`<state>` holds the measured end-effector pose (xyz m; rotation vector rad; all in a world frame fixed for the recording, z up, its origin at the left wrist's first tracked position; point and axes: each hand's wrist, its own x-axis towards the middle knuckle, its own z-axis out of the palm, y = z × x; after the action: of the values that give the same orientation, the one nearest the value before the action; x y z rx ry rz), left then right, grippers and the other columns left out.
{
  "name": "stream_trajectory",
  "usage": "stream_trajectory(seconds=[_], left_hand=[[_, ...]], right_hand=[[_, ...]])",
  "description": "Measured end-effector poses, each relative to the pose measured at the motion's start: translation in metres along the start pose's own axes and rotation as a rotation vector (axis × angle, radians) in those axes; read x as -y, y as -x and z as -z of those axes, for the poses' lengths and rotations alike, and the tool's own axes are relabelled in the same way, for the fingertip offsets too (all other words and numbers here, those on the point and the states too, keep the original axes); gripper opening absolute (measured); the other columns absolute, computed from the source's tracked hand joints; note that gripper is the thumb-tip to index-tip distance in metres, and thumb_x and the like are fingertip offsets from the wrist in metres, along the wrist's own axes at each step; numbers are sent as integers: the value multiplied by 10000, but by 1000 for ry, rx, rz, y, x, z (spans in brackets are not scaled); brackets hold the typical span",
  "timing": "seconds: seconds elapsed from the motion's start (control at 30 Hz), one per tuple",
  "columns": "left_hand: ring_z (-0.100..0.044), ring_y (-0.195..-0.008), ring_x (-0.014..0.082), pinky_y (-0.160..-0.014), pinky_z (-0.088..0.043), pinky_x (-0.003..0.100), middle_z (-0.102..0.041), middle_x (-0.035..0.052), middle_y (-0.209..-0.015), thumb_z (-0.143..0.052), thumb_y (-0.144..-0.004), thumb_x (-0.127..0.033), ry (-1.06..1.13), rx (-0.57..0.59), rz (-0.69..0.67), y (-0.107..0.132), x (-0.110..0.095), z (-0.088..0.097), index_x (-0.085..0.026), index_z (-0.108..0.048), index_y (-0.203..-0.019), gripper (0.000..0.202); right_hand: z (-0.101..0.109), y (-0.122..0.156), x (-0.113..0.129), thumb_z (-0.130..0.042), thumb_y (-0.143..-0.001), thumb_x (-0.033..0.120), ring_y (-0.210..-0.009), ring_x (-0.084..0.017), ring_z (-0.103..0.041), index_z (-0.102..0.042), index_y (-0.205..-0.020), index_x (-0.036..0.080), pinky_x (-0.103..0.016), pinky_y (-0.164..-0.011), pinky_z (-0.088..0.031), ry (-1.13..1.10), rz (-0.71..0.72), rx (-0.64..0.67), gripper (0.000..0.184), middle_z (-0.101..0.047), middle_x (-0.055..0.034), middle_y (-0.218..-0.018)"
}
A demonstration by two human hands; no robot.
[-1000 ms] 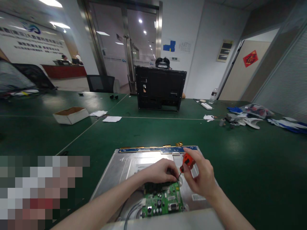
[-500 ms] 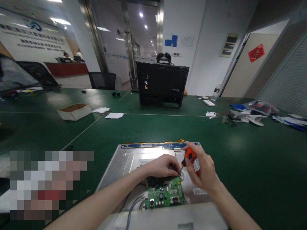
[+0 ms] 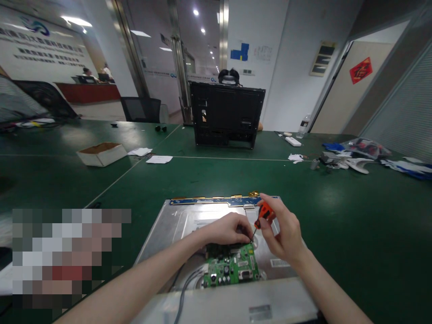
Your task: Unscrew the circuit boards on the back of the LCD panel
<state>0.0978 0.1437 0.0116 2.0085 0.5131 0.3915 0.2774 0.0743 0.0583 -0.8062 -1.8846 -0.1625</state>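
A silver metal display panel (image 3: pixel 158 234) lies on the table before me, with a green circuit board (image 3: pixel 231 265) on its back. My right hand (image 3: pixel 285 229) grips a short orange and black screwdriver (image 3: pixel 265 213) between thumb and fingers. Its thin shaft slants down to the board's upper right corner. Close to that tip, my left hand (image 3: pixel 232 228) is closed, its fingertips pinched at the same corner; whatever sits between them is too small to make out. A blue board strip (image 3: pixel 202 202) runs along the panel's far edge. Grey cables (image 3: pixel 184 294) lead off the green board's left side.
A black monitor housing (image 3: pixel 227 114) stands upright across the table. An open cardboard box (image 3: pixel 103 155) and papers (image 3: pixel 159 159) lie far left. Gloves, plastic bags (image 3: pixel 366 147) and a white curved piece (image 3: pixel 357 165) sit right, near a bottle (image 3: pixel 303 127). The left foreground is pixelated.
The whole view has shifted slightly, so things appear a little higher. Both hands and the screwdriver stay at the board's corner, with the screwdriver handle turned slightly.
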Motion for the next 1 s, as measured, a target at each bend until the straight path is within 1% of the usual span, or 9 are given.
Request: stream_trajectory(seconds=[0.07,0.27,0.37,0.5,0.6,0.77,0.87,0.93,1.0], left_hand=[[-633,-746,158,-708,-483,239,-698,3,-788,-685,-746,-75,-9,-4,-4,0,0,0,-147,-741,-852,140],[-640,-746,161,-711,-489,241,-706,7,-788,-678,-754,-82,-3,-11,12,0,1,-1,-146,-749,-872,152],[-638,-751,157,-715,-489,239,-709,8,-799,-681,-746,-75,9,-26,6,0,1,-2,-147,-750,-879,165],[-628,-729,147,-699,-483,229,-695,0,-770,-693,-731,-72,24,-52,13,0,2,-3,-148,-739,-820,126],[-624,-733,145,-698,-483,225,-693,-2,-774,-696,-727,-77,11,-57,14,0,2,-2,-154,-736,-807,119],[-629,-751,153,-709,-489,230,-702,3,-787,-689,-738,-97,-21,-21,2,-1,3,-1,-159,-746,-847,137],[-631,-753,156,-709,-492,231,-710,9,-801,-684,-749,-104,-30,-14,8,-1,3,-1,-157,-750,-880,156],[-632,-751,157,-708,-492,232,-711,11,-803,-687,-748,-99,-26,-15,9,-1,3,-1,-155,-750,-886,161],[-632,-749,156,-709,-490,234,-709,7,-797,-689,-747,-96,-25,-12,5,-1,2,0,-158,-747,-872,152]], right_hand=[[-1,0,0,-474,-911,129,-596,-129,-586,-448,-1380,205,-228,-504,-496,6,-1,-6,476,-630,-25,-830],[-4,3,-5,-573,-888,148,-536,-116,-507,-478,-1333,246,-217,-470,-452,21,20,-24,465,-566,13,-764],[-1,1,-4,-514,-914,177,-622,-145,-576,-480,-1340,233,-246,-527,-499,-6,26,-3,431,-600,-14,-806],[2,-1,0,-411,-923,128,-804,-180,-647,-475,-1349,218,-288,-638,-549,-20,13,-5,440,-657,-80,-977],[1,0,0,-443,-909,112,-776,-176,-638,-476,-1338,221,-277,-611,-537,-6,-2,-24,445,-648,-74,-965],[-1,3,-4,-524,-901,144,-632,-144,-575,-498,-1275,237,-273,-569,-513,22,1,-50,387,-594,-34,-887],[-1,2,-4,-578,-900,184,-644,-152,-581,-512,-1249,246,-278,-575,-517,33,1,-45,361,-581,-20,-851],[0,2,-2,-550,-917,204,-681,-165,-606,-502,-1266,237,-286,-586,-530,27,-2,-32,354,-600,-35,-871],[1,1,0,-476,-941,207,-731,-176,-634,-483,-1301,223,-296,-598,-545,15,-7,-16,360,-630,-66,-936]])
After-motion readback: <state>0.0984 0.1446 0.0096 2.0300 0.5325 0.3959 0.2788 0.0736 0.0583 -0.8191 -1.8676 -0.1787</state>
